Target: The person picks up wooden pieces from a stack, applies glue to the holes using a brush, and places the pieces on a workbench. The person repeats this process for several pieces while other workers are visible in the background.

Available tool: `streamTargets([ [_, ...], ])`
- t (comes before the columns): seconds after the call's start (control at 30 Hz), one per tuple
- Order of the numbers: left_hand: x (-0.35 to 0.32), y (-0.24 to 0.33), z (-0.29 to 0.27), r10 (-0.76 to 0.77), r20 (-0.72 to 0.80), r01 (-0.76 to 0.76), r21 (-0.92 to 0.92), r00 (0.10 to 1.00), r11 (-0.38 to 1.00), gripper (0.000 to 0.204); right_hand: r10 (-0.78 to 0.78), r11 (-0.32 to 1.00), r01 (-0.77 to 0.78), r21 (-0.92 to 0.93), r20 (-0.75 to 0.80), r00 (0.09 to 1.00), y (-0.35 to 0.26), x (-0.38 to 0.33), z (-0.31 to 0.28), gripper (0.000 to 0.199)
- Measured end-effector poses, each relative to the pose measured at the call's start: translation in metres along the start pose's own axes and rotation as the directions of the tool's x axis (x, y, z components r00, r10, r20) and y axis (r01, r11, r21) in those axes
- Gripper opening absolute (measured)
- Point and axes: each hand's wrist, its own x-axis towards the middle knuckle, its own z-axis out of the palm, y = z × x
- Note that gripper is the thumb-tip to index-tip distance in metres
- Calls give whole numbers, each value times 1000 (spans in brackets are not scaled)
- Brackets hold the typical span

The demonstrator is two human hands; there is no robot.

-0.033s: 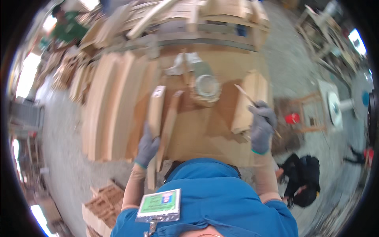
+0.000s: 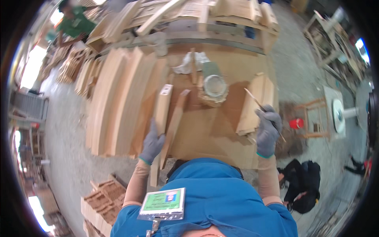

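Observation:
My left hand (image 2: 152,143), in a grey glove, is closed on a pale wooden bar (image 2: 162,106) with small holes at its far end. Just right of that bar lies a second, darker wooden bar (image 2: 175,123). My right hand (image 2: 268,132), also gloved, grips a thin wooden stick (image 2: 254,99) slanting up to the left; its tip is free in the air. Beneath and left of this hand is a stack of pale boards (image 2: 256,104). Between the hands, farther back, a round clear-lidded container (image 2: 215,85) sits on a woven-looking base.
Long curved boards (image 2: 118,102) are stacked at the table's left. Cardboard (image 2: 205,136) covers the tabletop. A white cloth (image 2: 189,65) lies at the back, before a rack of wooden parts (image 2: 205,19). A red bucket (image 2: 296,123) and a fan (image 2: 338,113) stand right. Another person (image 2: 75,23) is far left.
The whole view has shifted slightly, so things appear a little farther right. Both hands keep their hold on the wooden bar and the stick.

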Motion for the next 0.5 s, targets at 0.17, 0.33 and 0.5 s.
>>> streamTargets([
  [0.17, 20, 11, 5, -172, 157, 161, 85, 972, 983, 77, 176, 964, -161, 209, -58, 983, 15, -6, -12, 14],
  [0.33, 34, 19, 32, -130, 221, 70, 261, 967, 963, 71, 196, 915, -150, 375, -88, 977, 12, 2, -2, 19],
  [0.5, 54, 19, 71, -66, 177, 1, 347, 982, 938, 57, 221, 920, -175, 350, -97, 970, 8, 1, -1, 18],
])
